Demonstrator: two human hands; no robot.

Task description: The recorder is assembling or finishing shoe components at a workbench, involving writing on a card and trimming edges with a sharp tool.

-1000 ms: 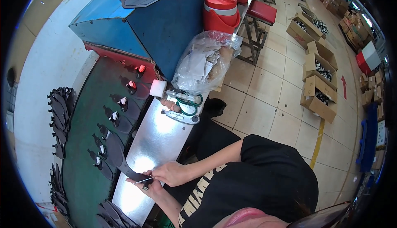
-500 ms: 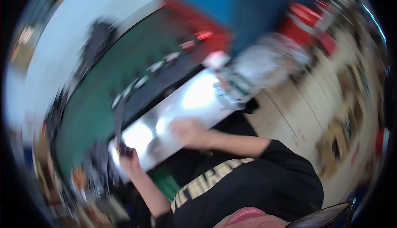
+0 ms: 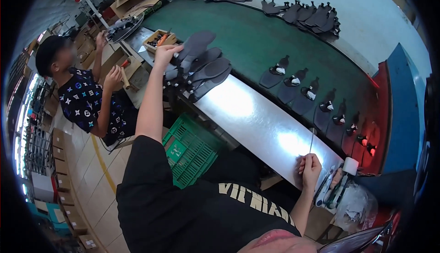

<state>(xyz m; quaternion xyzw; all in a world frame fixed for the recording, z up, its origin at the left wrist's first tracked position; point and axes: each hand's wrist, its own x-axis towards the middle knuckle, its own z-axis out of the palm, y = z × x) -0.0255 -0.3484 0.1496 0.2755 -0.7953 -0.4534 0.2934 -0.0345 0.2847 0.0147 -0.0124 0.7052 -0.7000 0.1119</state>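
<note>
Reaching far out, the left hand (image 3: pixel 164 53) has its fingers on the top dark sole (image 3: pixel 197 45) of a fanned stack (image 3: pixel 201 69) at the steel bench (image 3: pixel 256 120) edge — an overstretched tug could spill those flat, matte, rubbery pieces. The right hand (image 3: pixel 310 169) pinches what seems a thin sole edge-on (image 3: pixel 312 131).

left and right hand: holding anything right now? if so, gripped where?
Left hand grips a dark insole at its near end, atop a fanned stack of insoles. Right hand pinches the lower end of a thin dark strip, seen edge-on.
</note>
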